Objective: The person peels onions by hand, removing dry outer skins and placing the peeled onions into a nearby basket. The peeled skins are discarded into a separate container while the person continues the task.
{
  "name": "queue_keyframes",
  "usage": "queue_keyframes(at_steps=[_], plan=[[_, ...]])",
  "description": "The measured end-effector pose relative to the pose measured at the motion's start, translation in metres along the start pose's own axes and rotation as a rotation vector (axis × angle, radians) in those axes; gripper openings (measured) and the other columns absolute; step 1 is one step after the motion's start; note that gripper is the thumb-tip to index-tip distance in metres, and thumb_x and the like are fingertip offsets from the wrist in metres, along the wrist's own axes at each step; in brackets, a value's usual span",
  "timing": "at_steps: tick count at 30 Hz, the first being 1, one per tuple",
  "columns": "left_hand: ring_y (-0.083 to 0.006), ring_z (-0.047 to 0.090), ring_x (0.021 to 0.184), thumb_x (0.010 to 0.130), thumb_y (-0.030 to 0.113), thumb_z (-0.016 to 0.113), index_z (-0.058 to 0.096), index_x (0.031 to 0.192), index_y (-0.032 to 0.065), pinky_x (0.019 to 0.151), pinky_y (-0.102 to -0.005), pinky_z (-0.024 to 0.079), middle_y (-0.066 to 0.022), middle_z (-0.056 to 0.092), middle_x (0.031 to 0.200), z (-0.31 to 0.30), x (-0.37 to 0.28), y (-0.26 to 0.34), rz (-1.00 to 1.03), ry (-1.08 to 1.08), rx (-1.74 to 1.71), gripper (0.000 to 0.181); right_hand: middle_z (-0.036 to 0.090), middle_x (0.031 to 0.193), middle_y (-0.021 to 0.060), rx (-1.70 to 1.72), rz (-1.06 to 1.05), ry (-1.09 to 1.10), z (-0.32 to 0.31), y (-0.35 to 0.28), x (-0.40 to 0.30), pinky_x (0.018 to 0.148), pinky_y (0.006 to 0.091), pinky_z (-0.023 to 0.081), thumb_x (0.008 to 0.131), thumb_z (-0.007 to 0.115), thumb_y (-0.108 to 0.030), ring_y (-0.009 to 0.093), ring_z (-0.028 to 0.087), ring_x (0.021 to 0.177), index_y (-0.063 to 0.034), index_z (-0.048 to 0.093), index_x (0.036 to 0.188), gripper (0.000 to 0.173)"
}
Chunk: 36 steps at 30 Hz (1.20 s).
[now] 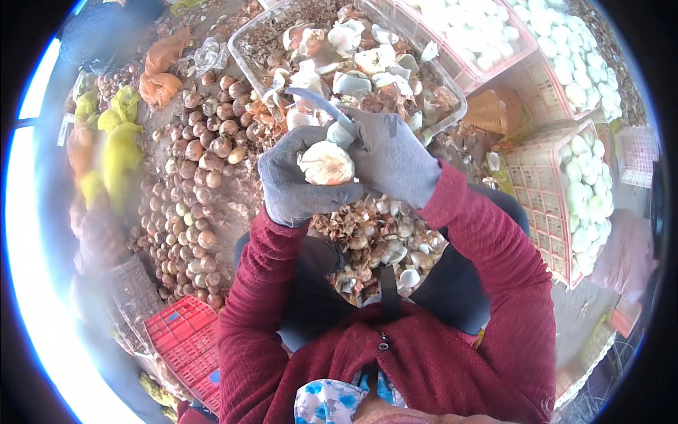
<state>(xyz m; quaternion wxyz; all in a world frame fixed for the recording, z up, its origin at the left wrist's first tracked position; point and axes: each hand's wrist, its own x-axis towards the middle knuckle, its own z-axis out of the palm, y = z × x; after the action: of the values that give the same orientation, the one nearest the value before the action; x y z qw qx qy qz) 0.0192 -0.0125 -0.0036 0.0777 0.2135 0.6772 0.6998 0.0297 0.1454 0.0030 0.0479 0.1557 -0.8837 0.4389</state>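
Observation:
Above a grey plastic tub (450,90) of onion peelings, at its near edge, my two grey-gloved hands come together. My left hand (296,180) grips an onion (327,163) with pale, partly brown outer layers, its thumb below and fingers around the far side. My right hand (392,153) holds a knife with a curved blade (320,103) that points up and left. A pale green-white piece (340,134) lies between the blade and the onion; whether it is joined to the onion I cannot tell. The knife's handle is hidden in the right glove.
Unpeeled onions (206,148) cover the floor at left. Peelings (371,233) lie between my knees. Pink plastic crates (535,206) of peeled onions stand at right and upper right. A red crate (185,339) is at lower left, yellow mesh bags (119,143) at far left.

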Motion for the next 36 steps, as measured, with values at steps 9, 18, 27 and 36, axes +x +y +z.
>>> queue_keyframes(at_steps=[9,18,27,36], plan=[[-0.0095,0.058,0.084,0.047,0.011,0.089,0.057,0.105,-0.0025,0.076,-0.0249,0.048,-0.0032,0.063,0.094,-0.009,0.001,0.001,-0.18,-0.059,-0.067,0.067,0.062,0.076,0.0039,0.416,0.478,-0.214,-0.017,0.001,-0.009,0.052,0.022,0.047,0.082,0.056,-0.005,0.006,0.058,0.061,0.0011,0.053,0.11,0.028],[-0.0193,0.06,0.097,0.055,0.002,0.081,0.053,0.113,-0.0035,0.084,-0.0316,0.049,-0.0144,0.062,0.108,-0.001,0.011,0.0,-0.255,-0.005,-0.127,0.064,0.064,0.072,0.0064,0.025,-0.008,0.221,-0.027,0.014,-0.017,0.056,0.0258,0.051,0.087,0.056,-0.012,0.011,0.063,0.062,-0.006,0.055,0.115,0.029],[-0.0174,0.063,0.087,0.058,-0.001,0.081,0.053,0.112,-0.0083,0.078,-0.0302,0.054,-0.0141,0.065,0.098,0.004,0.011,0.001,-0.432,-0.081,-0.176,0.061,0.059,0.105,0.0135,-0.368,-0.034,-0.109,-0.017,0.015,-0.03,0.062,0.037,0.052,0.071,0.057,-0.002,0.031,0.063,0.076,-0.0077,0.039,0.129,0.061],[-0.0136,0.062,0.085,0.059,-0.003,0.077,0.058,0.106,-0.0039,0.077,-0.0277,0.052,-0.0093,0.064,0.096,0.016,0.0,-0.002,-0.146,-0.122,0.153,0.05,0.063,0.085,0.0163,-0.232,0.027,-0.088,-0.022,0.008,-0.028,0.06,0.0381,0.051,0.069,0.054,0.001,0.031,0.063,0.072,-0.0038,0.051,0.113,0.045]])
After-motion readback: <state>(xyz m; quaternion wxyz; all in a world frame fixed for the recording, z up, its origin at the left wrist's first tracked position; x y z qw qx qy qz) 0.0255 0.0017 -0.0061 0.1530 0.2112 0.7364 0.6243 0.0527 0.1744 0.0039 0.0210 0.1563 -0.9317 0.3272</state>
